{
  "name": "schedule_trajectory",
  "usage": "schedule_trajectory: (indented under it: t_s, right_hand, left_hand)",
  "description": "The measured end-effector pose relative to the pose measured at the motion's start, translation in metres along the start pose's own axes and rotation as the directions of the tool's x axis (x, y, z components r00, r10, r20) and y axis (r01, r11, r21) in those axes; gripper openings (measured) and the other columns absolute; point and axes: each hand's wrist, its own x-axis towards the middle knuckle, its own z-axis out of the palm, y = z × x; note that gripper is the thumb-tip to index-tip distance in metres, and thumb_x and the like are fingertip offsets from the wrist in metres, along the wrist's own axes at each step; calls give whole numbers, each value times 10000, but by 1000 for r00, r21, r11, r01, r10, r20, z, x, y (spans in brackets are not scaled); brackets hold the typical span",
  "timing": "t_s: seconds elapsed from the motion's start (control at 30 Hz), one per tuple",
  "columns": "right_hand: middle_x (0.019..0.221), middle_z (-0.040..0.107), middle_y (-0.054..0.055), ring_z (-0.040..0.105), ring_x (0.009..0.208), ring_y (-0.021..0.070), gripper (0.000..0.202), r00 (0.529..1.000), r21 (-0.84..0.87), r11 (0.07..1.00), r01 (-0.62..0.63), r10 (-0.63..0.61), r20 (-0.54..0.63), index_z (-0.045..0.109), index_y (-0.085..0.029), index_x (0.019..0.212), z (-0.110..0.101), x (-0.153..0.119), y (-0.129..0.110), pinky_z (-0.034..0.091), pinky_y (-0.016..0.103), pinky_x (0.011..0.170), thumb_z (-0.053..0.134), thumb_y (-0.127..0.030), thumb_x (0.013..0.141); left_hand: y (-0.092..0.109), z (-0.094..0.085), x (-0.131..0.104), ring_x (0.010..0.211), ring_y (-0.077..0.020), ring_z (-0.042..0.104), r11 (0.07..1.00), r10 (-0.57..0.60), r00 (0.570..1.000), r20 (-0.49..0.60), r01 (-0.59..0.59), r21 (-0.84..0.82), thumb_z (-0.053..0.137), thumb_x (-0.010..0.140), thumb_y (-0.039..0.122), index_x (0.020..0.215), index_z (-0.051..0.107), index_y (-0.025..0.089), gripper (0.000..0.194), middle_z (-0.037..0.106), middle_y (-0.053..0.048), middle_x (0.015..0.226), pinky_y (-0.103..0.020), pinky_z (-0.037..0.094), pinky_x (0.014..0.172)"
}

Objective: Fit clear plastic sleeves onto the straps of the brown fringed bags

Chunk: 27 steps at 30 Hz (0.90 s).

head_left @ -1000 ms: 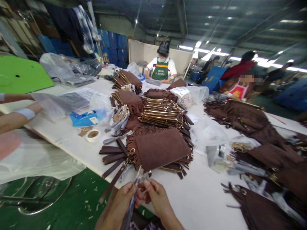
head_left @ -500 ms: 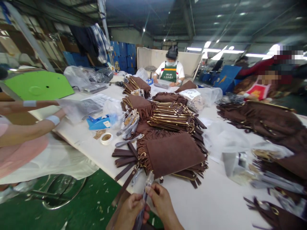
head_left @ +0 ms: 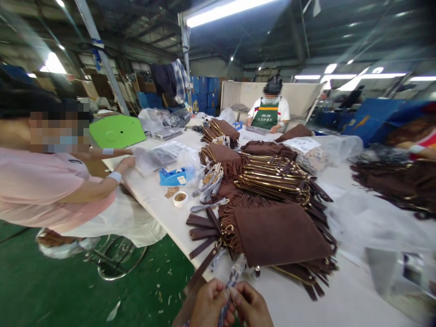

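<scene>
At the bottom centre, my left hand [head_left: 210, 303] is closed on a thin strap wrapped in clear plastic [head_left: 235, 272]. My right hand [head_left: 248, 303] pinches the same wrapped strap, its fingertips touching those of my left. Just beyond my hands lies a brown fringed bag [head_left: 279, 234] on top of others, its flat side up. Brown straps [head_left: 202, 229] with gold clasps stick out to its left. Behind it is a stack of brown bags with gold edges [head_left: 274, 177].
On the white table [head_left: 153, 206] are a blue tape dispenser [head_left: 173, 177], a tape roll [head_left: 180, 198] and plastic sheets [head_left: 368, 218]. A person in pink [head_left: 51, 186] sits at the left; another in a green apron [head_left: 266, 114] is across the table. More brown bags [head_left: 395, 184] lie right.
The view has turned left, so the table's things appear further right and the seated person shows more. My hands have come closer together on the wrapped strap.
</scene>
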Motion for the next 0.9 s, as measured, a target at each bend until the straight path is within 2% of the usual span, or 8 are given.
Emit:
schedule_trajectory:
  t_s: [0.13,0.23,0.3,0.37,0.47,0.6,0.73,0.9]
  right_hand:
    - [428,505,-44,389,367,76,539,1000,7,1000,-2,2,-16,541,-173,657,-6,6,2,256,201,396,707,-684,615]
    - [392,391,-92,310,360,55,563,986,72,997,28,-15,-168,584,-159,713,-8,11,0,241,192,394,710,-696,603]
    - [409,385,-92,318,383,57,572,968,116,992,44,-14,-251,599,-145,709,-8,14,-4,256,192,403,759,-672,550]
    - [419,400,-81,332,399,61,577,958,133,990,40,-1,-285,601,-136,667,-6,17,-7,266,199,410,795,-652,498]
    - [420,419,-68,336,401,63,565,956,113,993,46,-11,-292,594,-132,620,-3,21,-7,265,206,414,800,-642,490]
    - [448,470,-54,368,413,72,531,962,60,995,77,-59,-265,630,-118,680,-4,22,-3,291,210,426,786,-610,555]
    - [500,525,-35,434,442,87,511,969,77,995,63,-43,-244,644,-115,713,-3,20,-3,351,213,445,793,-582,570]
    - [542,567,-20,484,466,103,469,970,89,994,68,-45,-240,648,-121,734,-1,18,-7,398,217,464,795,-546,597]
  left_hand:
    - [-3,-1,1,448,-114,543,1000,-15,1000,9,15,20,591,707,546,796,496,181,386,641,-6,600,-224,378,453]
    - [-12,-2,6,438,-109,542,998,-25,1000,0,25,64,577,719,543,788,474,200,365,651,-2,598,-210,352,432]
    - [-17,-2,9,448,-107,551,997,-13,1000,1,13,82,568,738,523,792,477,204,336,661,-2,613,-204,354,437]
    - [-20,-2,11,441,-108,548,996,-18,1000,-16,20,88,579,724,548,795,489,206,361,656,1,607,-208,361,437]
    - [-22,0,16,423,-117,539,996,-39,998,-45,43,75,601,674,630,800,510,204,453,647,-2,593,-224,362,425]
    - [-27,4,23,417,-128,532,996,-58,996,-73,63,64,611,656,667,778,515,201,492,634,0,571,-233,350,417]
    - [-30,6,25,396,-124,513,997,-44,997,-64,47,56,588,615,717,758,516,195,546,622,-1,558,-236,328,399]
    - [-26,7,21,413,-110,511,1000,-9,999,-35,9,6,600,675,658,752,499,191,484,603,13,574,-224,329,410]
